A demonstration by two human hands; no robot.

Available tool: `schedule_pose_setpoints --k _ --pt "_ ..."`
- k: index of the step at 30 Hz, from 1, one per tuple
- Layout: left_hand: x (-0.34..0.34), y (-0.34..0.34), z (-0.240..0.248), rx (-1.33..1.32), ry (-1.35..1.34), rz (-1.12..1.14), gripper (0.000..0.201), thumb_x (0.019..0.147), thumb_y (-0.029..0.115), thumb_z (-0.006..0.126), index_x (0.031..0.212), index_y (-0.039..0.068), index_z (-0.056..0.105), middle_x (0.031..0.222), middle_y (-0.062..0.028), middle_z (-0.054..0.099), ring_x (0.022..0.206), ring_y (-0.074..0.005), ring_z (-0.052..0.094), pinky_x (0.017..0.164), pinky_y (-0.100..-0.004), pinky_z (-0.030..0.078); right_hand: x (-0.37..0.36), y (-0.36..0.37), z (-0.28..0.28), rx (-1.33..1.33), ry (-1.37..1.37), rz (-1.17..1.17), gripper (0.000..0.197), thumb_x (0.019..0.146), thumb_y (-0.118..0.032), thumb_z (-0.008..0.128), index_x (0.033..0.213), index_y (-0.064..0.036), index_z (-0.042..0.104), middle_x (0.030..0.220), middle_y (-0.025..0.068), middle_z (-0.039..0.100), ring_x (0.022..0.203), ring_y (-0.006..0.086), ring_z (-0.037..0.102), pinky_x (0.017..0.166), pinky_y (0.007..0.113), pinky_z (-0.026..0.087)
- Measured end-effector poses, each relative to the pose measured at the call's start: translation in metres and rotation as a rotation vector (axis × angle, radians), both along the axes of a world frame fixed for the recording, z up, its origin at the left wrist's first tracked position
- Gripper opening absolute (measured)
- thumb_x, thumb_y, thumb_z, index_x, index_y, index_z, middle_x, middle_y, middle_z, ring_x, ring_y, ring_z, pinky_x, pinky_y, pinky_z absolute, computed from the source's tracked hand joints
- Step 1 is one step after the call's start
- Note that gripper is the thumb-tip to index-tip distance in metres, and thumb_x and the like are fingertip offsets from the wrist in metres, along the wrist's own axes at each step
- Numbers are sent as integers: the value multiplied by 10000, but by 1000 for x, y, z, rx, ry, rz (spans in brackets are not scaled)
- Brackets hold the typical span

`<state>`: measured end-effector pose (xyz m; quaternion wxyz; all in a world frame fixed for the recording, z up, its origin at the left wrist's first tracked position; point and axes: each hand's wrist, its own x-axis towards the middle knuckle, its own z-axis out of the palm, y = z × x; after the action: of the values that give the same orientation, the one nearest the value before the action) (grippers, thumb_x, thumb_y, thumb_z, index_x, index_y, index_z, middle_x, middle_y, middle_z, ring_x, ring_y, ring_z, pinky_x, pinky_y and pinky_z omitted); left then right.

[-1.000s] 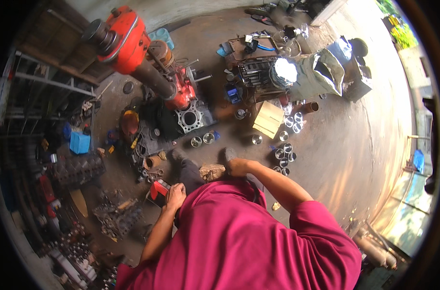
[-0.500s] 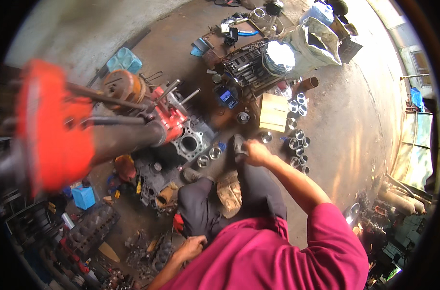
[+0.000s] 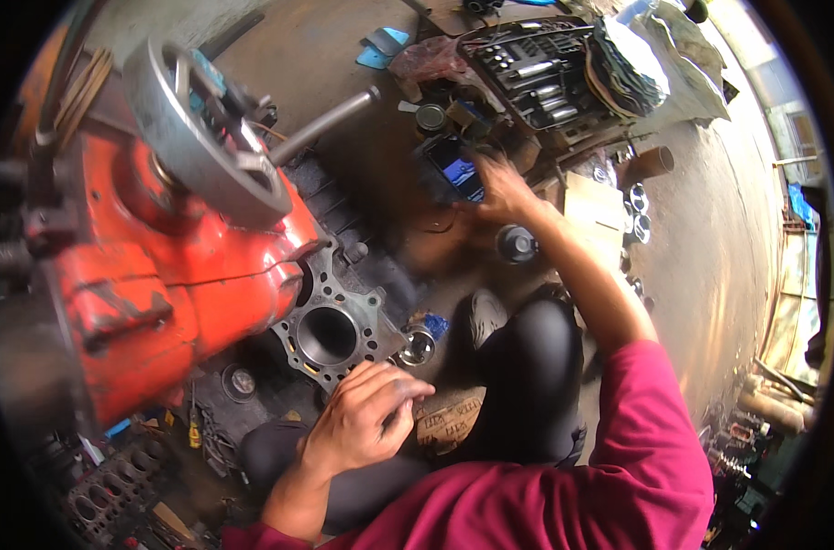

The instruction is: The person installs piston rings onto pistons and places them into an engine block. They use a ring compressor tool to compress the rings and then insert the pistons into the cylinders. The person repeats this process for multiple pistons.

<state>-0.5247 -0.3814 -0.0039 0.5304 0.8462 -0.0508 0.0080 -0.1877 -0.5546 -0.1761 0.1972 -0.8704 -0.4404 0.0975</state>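
– Right hand [image 3: 501, 188]?
– Blurred, at the right edge of the phone [image 3: 458, 170]; cannot tell whether gripping.
– And the phone?
– Lying lit, by the near corner of the tool case [image 3: 494, 90].
– Left hand [image 3: 366, 417]?
– Released, loosely bent, over the near edge of the engine block [image 3: 364, 321].

Right hand [image 3: 501, 188] out at 1 o'clock, blurred, fingers beside the lit phone [image 3: 461, 172]; contact can't be told. Left hand [image 3: 366, 417] at 7 o'clock, fingers loosely bent, raised near the engine block [image 3: 371, 316]; round bore uppermost, at 8 o'clock. Red machine [image 3: 215, 307] fills 9 o'clock, metal handwheel [image 3: 146, 105] on it toward 10. Socket set [image 3: 527, 69] in open case, 1 o'clock, beyond phone. Cardboard piece [image 3: 593, 206] at 2, floor. Shiny round metal part [image 3: 418, 347] at 6, just beside block; brown printed block [image 3: 450, 423] farther out, same bearing.
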Motion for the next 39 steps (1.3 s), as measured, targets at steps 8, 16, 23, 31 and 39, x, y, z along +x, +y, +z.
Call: schedule_pose_setpoints --k 8,16,23,31,39 --pt "-78 6 17 51 -201 253 241 727 -44 642 952 38 658 828 -91 674 690 -241 645 681 -346 508 -12 8 50 91 79 -78 941 737 -419 803 1471 -39 352 1358 204 555 1325 371 443 1132 464 327" --pt "-120 86 38 -81 -419 916 161 924 29 571 1081 -2 585 954 -88 624 811 -141 601 737 -277 490 -28 2 136 454 17 -159 419 902 -111 627 1312 -86 544 1115 139 687 1109 324 598 975 417 461" --pt "-66 161 -33 -434 -538 1244 199 957 79 590 1144 19 620 1030 -57 667 871 -128 612 739 -270 492 -29 1 88 137 11 -290 452 894 -138 589 1336 -59 535 1196 286 608 1127 439 583 972 481 464" --pt "-66 174 -73 -450 -403 1334 223 952 110 601 1146 6 636 970 -55 659 817 -124 604 723 -276 473 -33 -4 46 3 94 -297 551 873 -159 632 1380 -7 480 1290 289 576 1239 432 527 1059 468 423" --pt "-23 190 -102 -320 -294 1363 444 1021 316 508 1287 -39 497 1214 -187 615 1079 -259 605 884 -376 495 -83 93 111 463 530 -64 407 969 -325 587 1158 28 656 1019 176 707 952 216 650 855 350 495"
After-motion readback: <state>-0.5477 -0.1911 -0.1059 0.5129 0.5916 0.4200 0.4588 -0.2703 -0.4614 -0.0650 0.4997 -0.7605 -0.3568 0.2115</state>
